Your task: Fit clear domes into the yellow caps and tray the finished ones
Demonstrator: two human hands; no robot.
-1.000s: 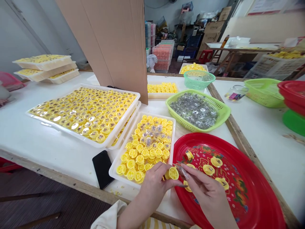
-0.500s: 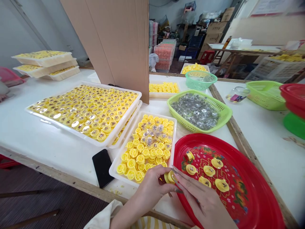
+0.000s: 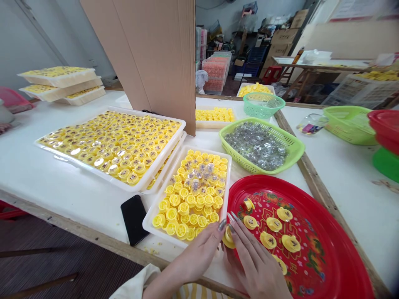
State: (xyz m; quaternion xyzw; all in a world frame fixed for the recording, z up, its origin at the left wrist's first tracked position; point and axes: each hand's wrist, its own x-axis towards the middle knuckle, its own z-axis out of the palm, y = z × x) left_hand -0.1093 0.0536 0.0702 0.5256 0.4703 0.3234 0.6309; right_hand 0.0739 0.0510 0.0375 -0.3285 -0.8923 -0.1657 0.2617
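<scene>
A small yellow toy cup (image 3: 229,238) is pinched between my two hands at the left rim of the red tray (image 3: 336,232). My left hand (image 3: 198,255) has its thumb and fingers closed on the cup's left side. The fingers of my right hand (image 3: 255,259) lie close together against its right side, partly hiding it. Several similar yellow cups (image 3: 274,224) with printed faces sit on the red tray. Just beyond my left hand, a white tray (image 3: 149,230) holds many yellow cups, with clear domed pieces (image 3: 199,174) heaped over some of them.
A black phone (image 3: 134,220) lies left of the white tray. Larger stacked trays (image 3: 146,182) of printed yellow pieces stand behind it. A green basket (image 3: 294,151) holds clear pieces. A tall cardboard sheet (image 3: 156,62) stands at the back, and a wooden strip (image 3: 314,178) runs along the right.
My hands have turned the yellow cup, and my right hand has drawn slightly nearer to me. Another cup on the red tray, previously hidden by my right hand, now shows.
</scene>
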